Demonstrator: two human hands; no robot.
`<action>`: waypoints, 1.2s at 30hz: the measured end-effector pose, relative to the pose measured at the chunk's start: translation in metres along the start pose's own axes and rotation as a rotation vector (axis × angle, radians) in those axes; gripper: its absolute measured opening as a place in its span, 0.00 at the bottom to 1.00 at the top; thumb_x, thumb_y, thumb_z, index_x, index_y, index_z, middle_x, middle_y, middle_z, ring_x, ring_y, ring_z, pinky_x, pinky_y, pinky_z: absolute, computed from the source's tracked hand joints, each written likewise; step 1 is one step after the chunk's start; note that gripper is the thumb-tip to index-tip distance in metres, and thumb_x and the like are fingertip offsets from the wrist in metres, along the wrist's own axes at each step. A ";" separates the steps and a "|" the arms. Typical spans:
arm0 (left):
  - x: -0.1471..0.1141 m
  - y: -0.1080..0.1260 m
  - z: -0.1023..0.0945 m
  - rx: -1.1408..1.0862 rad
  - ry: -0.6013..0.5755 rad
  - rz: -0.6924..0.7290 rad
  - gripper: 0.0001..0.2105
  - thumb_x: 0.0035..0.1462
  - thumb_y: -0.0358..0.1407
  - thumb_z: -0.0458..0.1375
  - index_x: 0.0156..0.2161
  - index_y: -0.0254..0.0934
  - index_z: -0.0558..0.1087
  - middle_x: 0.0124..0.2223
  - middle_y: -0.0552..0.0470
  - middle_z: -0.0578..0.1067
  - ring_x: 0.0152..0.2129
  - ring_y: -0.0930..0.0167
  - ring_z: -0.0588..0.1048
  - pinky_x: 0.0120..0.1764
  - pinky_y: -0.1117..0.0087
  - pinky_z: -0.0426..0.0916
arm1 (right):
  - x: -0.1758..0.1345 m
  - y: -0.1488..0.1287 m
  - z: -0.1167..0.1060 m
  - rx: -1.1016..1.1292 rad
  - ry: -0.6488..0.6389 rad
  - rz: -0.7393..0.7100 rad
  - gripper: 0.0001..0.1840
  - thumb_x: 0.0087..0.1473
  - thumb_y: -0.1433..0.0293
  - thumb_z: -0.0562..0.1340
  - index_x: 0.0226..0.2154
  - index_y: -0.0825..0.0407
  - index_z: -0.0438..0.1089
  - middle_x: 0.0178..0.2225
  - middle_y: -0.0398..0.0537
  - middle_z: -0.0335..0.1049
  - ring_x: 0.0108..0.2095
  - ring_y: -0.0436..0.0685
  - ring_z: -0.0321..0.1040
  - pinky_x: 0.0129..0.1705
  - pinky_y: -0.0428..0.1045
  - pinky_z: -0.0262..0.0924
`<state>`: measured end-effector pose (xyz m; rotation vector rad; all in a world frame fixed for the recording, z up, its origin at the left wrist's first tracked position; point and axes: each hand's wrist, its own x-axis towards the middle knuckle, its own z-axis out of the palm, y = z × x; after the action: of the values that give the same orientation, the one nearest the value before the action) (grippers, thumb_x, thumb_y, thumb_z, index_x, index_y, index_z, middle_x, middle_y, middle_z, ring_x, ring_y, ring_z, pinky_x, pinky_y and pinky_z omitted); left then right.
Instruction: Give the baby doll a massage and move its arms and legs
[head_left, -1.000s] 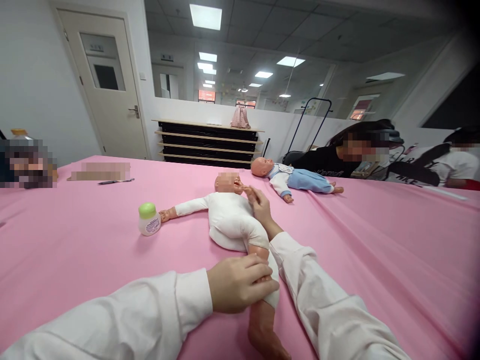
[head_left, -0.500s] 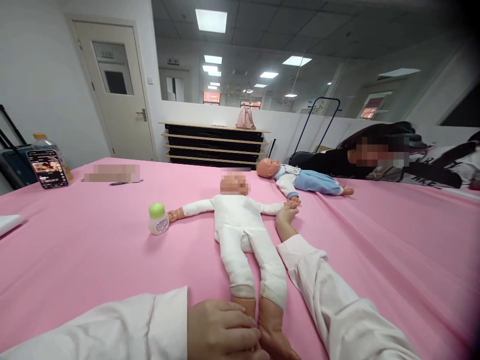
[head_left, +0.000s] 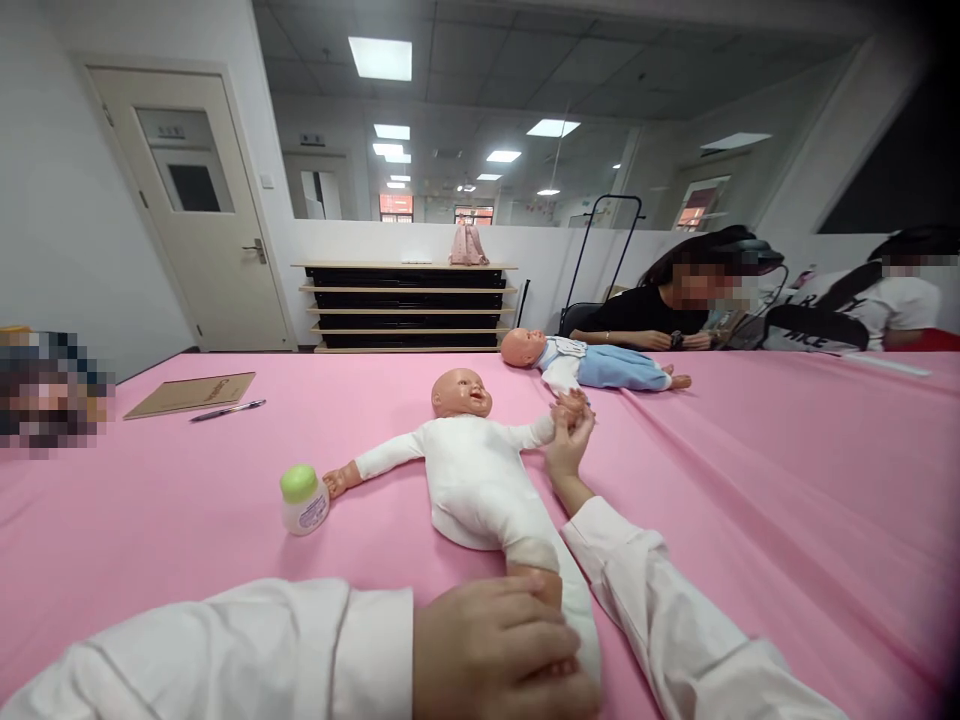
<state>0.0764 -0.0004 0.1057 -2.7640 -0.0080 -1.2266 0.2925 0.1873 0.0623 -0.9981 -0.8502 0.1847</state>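
A baby doll [head_left: 476, 480] with a white cloth body lies on its back on the pink cloth, its head away from me. My left hand [head_left: 499, 645] is wrapped round the doll's left-side foot and lower leg, which is bent up and across the other leg. Further out, my right hand [head_left: 570, 445] closes on the doll's right-side hand [head_left: 571, 402], fingers curled about it. A small jar with a green lid [head_left: 304, 500] stands by the doll's other hand. Behind my right hand lies a second doll [head_left: 600, 362] in blue and white clothes.
A brown notebook [head_left: 191, 393] and a pen [head_left: 227, 411] lie at the far left on the pink cloth [head_left: 810, 500]. Across the table edge sits a person in black [head_left: 630, 322], with another person in white [head_left: 907, 300] further right. A shelf rack [head_left: 405, 308] stands behind.
My left hand has raised the doll's leg and brought it across the other one, bending it. My right hand stays at the doll's hand. The view has shifted, and the phone at left is out of sight.
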 end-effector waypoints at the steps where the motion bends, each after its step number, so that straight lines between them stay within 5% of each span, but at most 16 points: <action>1: 0.008 -0.005 0.003 -0.006 -0.052 0.053 0.10 0.57 0.31 0.47 0.38 0.34 0.71 0.33 0.51 0.73 0.32 0.74 0.69 0.45 0.71 0.64 | -0.004 -0.010 0.002 0.026 -0.090 -0.104 0.25 0.49 0.63 0.56 0.50 0.53 0.57 0.50 0.55 0.62 0.48 0.56 0.63 0.50 0.54 0.56; 6: 0.008 -0.020 0.043 -0.029 -0.334 0.119 0.13 0.53 0.33 0.49 0.43 0.31 0.69 0.39 0.46 0.71 0.33 0.69 0.67 0.40 0.68 0.66 | -0.018 -0.048 0.012 -0.108 -0.914 -0.408 0.18 0.48 0.67 0.60 0.44 0.49 0.67 0.43 0.49 0.70 0.44 0.57 0.66 0.47 0.53 0.58; 9: 0.002 -0.020 0.054 -0.036 -0.307 0.079 0.14 0.53 0.33 0.49 0.43 0.30 0.69 0.41 0.45 0.71 0.35 0.68 0.66 0.42 0.67 0.65 | -0.024 -0.053 0.016 -0.186 -1.111 -0.465 0.14 0.50 0.67 0.58 0.42 0.46 0.69 0.42 0.46 0.71 0.45 0.57 0.65 0.49 0.54 0.56; 12: -0.003 -0.010 0.044 -0.042 -0.159 0.052 0.13 0.53 0.30 0.47 0.42 0.29 0.69 0.40 0.45 0.71 0.37 0.68 0.67 0.45 0.66 0.65 | -0.030 -0.047 0.016 -0.158 -1.006 -0.355 0.15 0.53 0.65 0.56 0.43 0.47 0.68 0.44 0.46 0.70 0.45 0.56 0.64 0.50 0.53 0.55; 14: -0.013 0.002 0.033 -0.029 -0.072 0.050 0.13 0.55 0.30 0.46 0.42 0.31 0.69 0.39 0.45 0.72 0.38 0.69 0.68 0.48 0.65 0.63 | -0.029 -0.037 0.011 -0.107 -0.815 -0.241 0.17 0.53 0.62 0.55 0.45 0.49 0.66 0.46 0.49 0.68 0.47 0.55 0.63 0.50 0.53 0.55; 17: -0.042 0.023 0.019 0.027 -0.101 0.070 0.12 0.58 0.35 0.46 0.42 0.38 0.70 0.36 0.50 0.74 0.36 0.72 0.71 0.48 0.66 0.64 | -0.016 -0.011 -0.002 -0.079 -0.336 -0.016 0.20 0.54 0.61 0.51 0.46 0.53 0.62 0.50 0.53 0.64 0.50 0.55 0.60 0.51 0.52 0.54; 19: -0.064 0.033 0.012 0.041 -0.150 0.062 0.12 0.59 0.35 0.46 0.41 0.40 0.71 0.35 0.51 0.75 0.34 0.75 0.72 0.43 0.73 0.67 | -0.001 0.009 -0.011 -0.136 0.087 0.261 0.20 0.53 0.63 0.50 0.46 0.56 0.60 0.48 0.55 0.64 0.49 0.55 0.62 0.50 0.51 0.55; 21: -0.076 0.036 0.002 0.040 -0.193 0.066 0.13 0.59 0.35 0.45 0.42 0.42 0.72 0.35 0.51 0.75 0.33 0.76 0.73 0.38 0.77 0.68 | 0.012 0.027 -0.017 -0.159 0.258 0.350 0.22 0.56 0.64 0.43 0.48 0.59 0.55 0.52 0.62 0.58 0.52 0.55 0.59 0.52 0.53 0.53; 25: -0.060 0.028 -0.023 0.037 -0.206 0.026 0.13 0.59 0.36 0.45 0.43 0.44 0.71 0.35 0.52 0.76 0.33 0.75 0.74 0.34 0.76 0.70 | 0.020 0.047 -0.014 -0.143 0.288 0.384 0.20 0.55 0.62 0.44 0.43 0.58 0.57 0.48 0.62 0.63 0.49 0.56 0.63 0.50 0.52 0.55; 29: -0.025 0.020 -0.039 0.019 -0.069 0.044 0.12 0.58 0.32 0.46 0.40 0.38 0.71 0.34 0.50 0.75 0.34 0.74 0.73 0.34 0.74 0.69 | 0.017 0.051 -0.009 -0.117 0.228 0.367 0.19 0.53 0.61 0.47 0.42 0.56 0.56 0.47 0.61 0.64 0.46 0.57 0.64 0.48 0.55 0.57; 33: -0.013 0.021 -0.039 0.036 0.086 0.014 0.13 0.57 0.27 0.44 0.40 0.32 0.69 0.36 0.46 0.74 0.35 0.71 0.71 0.33 0.70 0.68 | 0.016 0.044 -0.012 -0.074 0.148 0.289 0.21 0.51 0.60 0.49 0.44 0.57 0.57 0.47 0.60 0.64 0.47 0.55 0.64 0.49 0.53 0.56; 36: -0.008 0.020 -0.032 0.050 0.078 -0.045 0.13 0.56 0.25 0.44 0.42 0.31 0.68 0.39 0.44 0.72 0.39 0.70 0.70 0.38 0.68 0.68 | 0.010 0.032 -0.011 -0.029 0.043 0.164 0.24 0.50 0.58 0.52 0.45 0.56 0.59 0.48 0.57 0.64 0.48 0.54 0.62 0.51 0.52 0.54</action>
<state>0.0485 -0.0235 0.1195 -2.6854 -0.0932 -1.3258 0.3147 0.2026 0.0395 -1.0960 -0.7332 0.2906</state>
